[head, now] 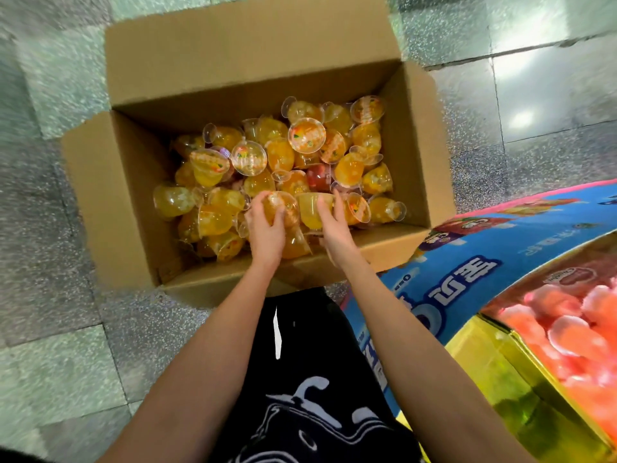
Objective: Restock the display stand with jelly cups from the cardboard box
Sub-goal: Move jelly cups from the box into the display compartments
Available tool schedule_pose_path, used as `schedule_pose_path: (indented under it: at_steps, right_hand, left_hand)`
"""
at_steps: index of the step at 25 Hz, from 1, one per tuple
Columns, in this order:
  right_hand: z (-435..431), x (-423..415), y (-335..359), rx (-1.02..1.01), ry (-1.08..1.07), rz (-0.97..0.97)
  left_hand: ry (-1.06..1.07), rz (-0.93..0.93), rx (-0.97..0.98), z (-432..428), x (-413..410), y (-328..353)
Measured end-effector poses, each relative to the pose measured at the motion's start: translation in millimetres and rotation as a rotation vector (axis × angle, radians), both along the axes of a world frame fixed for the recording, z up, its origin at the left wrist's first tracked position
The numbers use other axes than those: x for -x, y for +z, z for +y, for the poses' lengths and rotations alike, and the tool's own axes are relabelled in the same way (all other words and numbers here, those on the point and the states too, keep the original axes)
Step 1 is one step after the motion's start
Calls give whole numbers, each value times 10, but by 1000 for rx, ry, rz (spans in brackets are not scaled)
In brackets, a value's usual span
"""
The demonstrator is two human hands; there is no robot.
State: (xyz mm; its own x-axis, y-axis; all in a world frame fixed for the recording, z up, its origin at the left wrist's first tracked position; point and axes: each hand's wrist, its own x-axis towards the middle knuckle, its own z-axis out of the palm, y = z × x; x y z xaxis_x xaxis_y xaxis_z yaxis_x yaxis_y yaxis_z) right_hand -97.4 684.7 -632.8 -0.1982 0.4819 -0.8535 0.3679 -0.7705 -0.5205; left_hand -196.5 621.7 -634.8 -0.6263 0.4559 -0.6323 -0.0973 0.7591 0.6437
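An open cardboard box (100,195) stands on the floor, holding several clear jelly cups (307,135) of orange and yellow jelly. Both my hands reach into its near side. My left hand (267,228) grips an orange jelly cup (283,202) from above, fingers curled round it. My right hand (334,225) holds a yellow jelly cup (310,208), thumb on its near wall and fingers over its rim. The display stand (500,248), blue with printed lettering, curves in at the right; its bin holds pink jelly cups (567,325).
Grey speckled floor tiles (43,228) surround the box. The box's flaps (233,45) stand open at the far side and left. A yellow-green panel (500,379) of the stand sits at the lower right. My dark printed clothing fills the lower middle.
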Motion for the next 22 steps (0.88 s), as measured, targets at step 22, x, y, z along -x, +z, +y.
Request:
schedule_pose_path:
  at_steps: [22]
  right_hand:
    - [-1955,-1433,1700,-670,-1096,-155]
  left_hand:
    - [-965,-26,-647,-330,-1217,1500]
